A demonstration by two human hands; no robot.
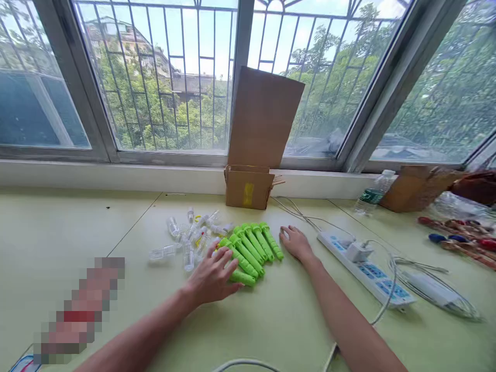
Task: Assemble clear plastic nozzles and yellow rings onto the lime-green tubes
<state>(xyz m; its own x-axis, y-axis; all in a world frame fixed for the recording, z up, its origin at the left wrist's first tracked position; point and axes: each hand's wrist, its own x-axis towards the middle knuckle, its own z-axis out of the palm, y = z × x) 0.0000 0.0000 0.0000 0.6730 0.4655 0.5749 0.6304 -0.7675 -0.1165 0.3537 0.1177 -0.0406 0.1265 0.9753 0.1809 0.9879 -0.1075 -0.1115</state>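
Observation:
Several bright green plastic tubes [248, 249] with threaded, ribbed ends lie side by side in a fan on the pale table. My left hand [214, 271] rests over the left end of this row, fingers spread, partly covering the nearest tubes. Just past the right end of the row, my right hand [295, 242] lies palm down on the table, fingers stretched out, holding nothing. Behind and left of my left hand is a loose heap of clear plastic caps [188, 256], with small yellow and red bits among them.
An open cardboard box [248, 188] stands against the window sill. To the right lie a white power strip [366, 271] with plugs and cables, a plastic bottle [374, 195] and red and blue bundles [461, 238]. A pixelated patch [83, 310] covers something at lower left.

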